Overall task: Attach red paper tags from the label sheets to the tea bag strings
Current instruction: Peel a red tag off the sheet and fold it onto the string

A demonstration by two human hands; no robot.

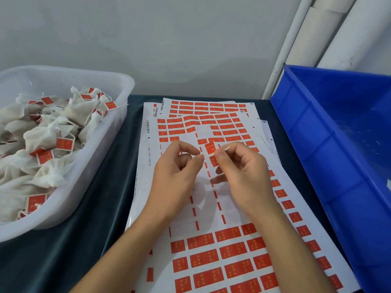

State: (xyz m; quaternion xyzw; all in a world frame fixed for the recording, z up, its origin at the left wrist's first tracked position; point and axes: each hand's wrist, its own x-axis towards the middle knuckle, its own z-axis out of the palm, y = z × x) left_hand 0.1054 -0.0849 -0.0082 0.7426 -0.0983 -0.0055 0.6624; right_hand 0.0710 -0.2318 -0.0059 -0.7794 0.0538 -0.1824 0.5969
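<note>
many tagged white mesh tea bags (50, 142) fill the clear plastic tub (118, 115); right hand (243, 176) pinches a thin white string (225, 148) beside a red paper tag (210, 148), left hand (177, 176) pinched by it; many tags left.

Both bare forearms enter from the bottom edge and angle up toward centre, converging. Left hand (177, 166): back of hand up, fingers curled, thumb and index tip meeting in a pinch at upper right of the hand; whether anything sits in that pinch, cannot tell. Right hand (243, 170): back of hand up, wrist slightly bent, thumb and index pinching a thin white string (225, 148) that pokes out above the fingertips; a red tag (210, 148) sits right at that grip, touching the fingertips. Right middle and ring fingers extend leftward beneath, relaxed. The two pinches are near each other, not touching.
</note>
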